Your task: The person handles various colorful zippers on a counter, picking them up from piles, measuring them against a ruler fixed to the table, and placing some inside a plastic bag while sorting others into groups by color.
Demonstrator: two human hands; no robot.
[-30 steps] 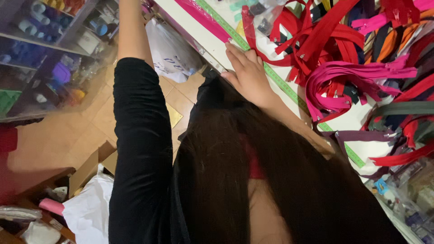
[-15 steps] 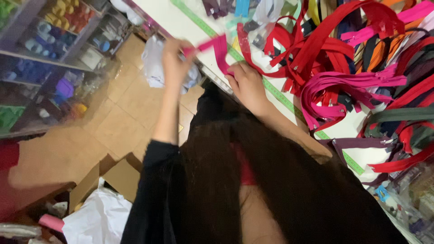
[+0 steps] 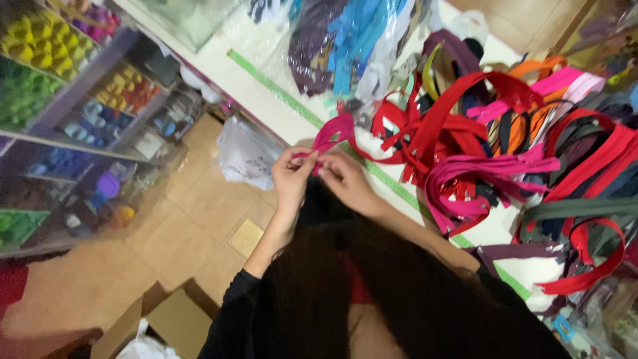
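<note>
A pink zipper strip [image 3: 332, 136] sits at frame centre, its long axis running from lower left up toward upper right, looping near the top. The left hand [image 3: 292, 178] and right hand [image 3: 345, 183] both pinch its lower end with closed fingertips, at the white counter [image 3: 266, 100] edge. A heap of red and pink zippers [image 3: 465, 153] lies right.

I am standing in a haberdashery shop, at a white counter [image 3: 266, 100] with a green measuring strip [image 3: 279, 90], heaped with coloured zippers [image 3: 505, 153], beside glass shelves [image 3: 73, 119] of bright thread spools [image 3: 26, 50].
</note>
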